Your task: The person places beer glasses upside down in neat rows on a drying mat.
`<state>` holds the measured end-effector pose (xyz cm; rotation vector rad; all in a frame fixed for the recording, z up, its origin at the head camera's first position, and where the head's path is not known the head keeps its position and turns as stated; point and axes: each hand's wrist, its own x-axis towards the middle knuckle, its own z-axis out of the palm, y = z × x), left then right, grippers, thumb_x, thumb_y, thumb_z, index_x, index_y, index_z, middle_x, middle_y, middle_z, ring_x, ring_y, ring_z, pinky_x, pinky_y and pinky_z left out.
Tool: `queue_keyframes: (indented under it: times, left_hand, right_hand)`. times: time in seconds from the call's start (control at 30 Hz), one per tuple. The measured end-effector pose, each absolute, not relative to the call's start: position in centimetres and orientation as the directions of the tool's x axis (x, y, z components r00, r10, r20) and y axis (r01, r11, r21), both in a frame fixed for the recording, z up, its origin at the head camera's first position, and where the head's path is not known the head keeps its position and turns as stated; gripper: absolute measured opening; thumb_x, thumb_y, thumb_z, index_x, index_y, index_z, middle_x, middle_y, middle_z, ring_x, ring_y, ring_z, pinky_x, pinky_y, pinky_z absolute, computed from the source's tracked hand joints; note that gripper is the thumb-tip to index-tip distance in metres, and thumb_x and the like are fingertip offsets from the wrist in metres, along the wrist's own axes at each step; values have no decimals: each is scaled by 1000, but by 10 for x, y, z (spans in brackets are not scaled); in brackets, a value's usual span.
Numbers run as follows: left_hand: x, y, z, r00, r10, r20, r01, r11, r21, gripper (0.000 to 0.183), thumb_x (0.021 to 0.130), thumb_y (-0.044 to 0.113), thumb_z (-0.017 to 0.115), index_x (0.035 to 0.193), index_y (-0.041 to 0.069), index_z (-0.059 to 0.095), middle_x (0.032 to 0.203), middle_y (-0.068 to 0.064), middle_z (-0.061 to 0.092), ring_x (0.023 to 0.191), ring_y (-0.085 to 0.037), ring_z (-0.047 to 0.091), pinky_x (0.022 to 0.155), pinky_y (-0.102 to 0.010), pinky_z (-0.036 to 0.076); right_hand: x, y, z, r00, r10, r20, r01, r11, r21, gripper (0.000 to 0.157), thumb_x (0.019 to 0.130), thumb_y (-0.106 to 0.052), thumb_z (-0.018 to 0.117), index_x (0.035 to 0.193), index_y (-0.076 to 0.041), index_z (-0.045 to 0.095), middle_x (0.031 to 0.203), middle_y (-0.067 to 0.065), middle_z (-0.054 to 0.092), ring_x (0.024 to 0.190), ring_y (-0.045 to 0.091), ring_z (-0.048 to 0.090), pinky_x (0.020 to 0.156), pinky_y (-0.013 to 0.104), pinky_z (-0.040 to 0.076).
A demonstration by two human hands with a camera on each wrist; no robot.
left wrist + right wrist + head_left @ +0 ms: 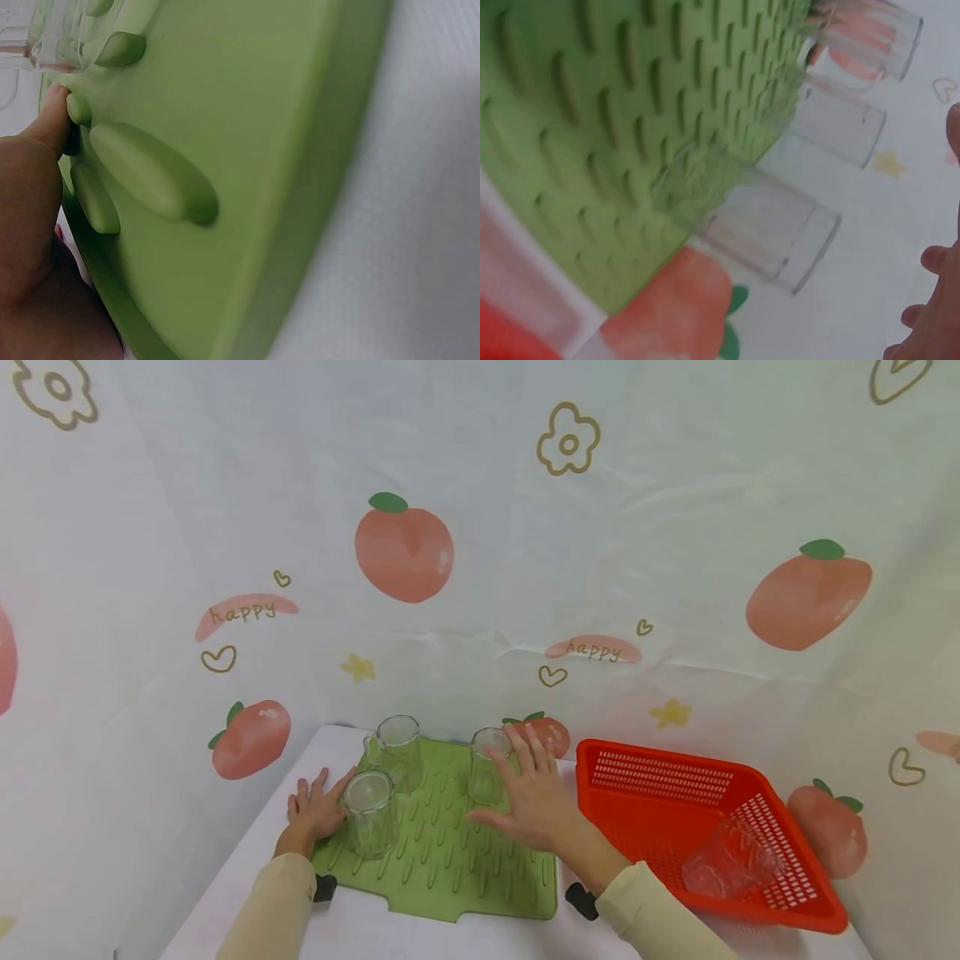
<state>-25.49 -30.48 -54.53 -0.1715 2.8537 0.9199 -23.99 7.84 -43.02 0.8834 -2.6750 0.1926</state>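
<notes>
A green ridged drying mat (442, 902) lies on the white table with three clear glasses on it. My left hand (315, 814) rests at the mat's left edge, beside the front left glass (372, 818); in the left wrist view its thumb (51, 116) lies against the mat's ridges. Behind that glass stands a clear glass mug (402, 756) with a handle on its left. With fingers spread and nothing in them, my right hand (543, 806) is raised beside the right glass (483, 777), overlapping it in the head view. The right wrist view shows this glass (757, 217) standing on the mat.
To the right of the mat sits a red plastic basket (667, 756) with slotted sides. Another clear glass (727, 860) lies tilted inside it. A white curtain (480, 635) printed with fruit hangs right behind the table.
</notes>
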Motion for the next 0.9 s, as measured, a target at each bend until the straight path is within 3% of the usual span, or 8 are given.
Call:
queue_keyframes:
  times: [0.5, 0.63, 0.9]
  left_hand:
    - [-256, -308, -544, -980, -54, -193, -152, 828, 540, 71, 94, 6, 41, 162, 17, 25, 165, -31, -4, 148, -63, -19, 114, -77, -11]
    - [-256, -309, -544, -979, -54, -198, -155, 827, 540, 71, 94, 6, 40, 162, 18, 24, 165, -31, -5, 148, -63, -21, 114, -77, -12]
    - [-256, -306, -541, -979, -43, -199, -147, 824, 548, 71, 95, 7, 41, 163, 18, 24, 165, -31, -6, 147, -64, -21, 114, -77, -13]
  right_hand:
    - [-249, 141, -416, -837, -464, 289, -495, 868, -39, 101, 85, -74, 62, 161, -15, 28, 169, 18, 19, 157, 49, 12, 121, 73, 18]
    - [-251, 153, -410, -857, -439, 270, -467, 883, -46, 103, 85, -74, 64, 163, -19, 24, 169, 20, 17, 157, 49, 10, 121, 73, 15]
    - [-256, 194, -403, -893, -375, 249, -403, 912, -72, 95, 87, -63, 69, 159, -14, 33, 168, 22, 17, 155, 51, 10, 119, 77, 12]
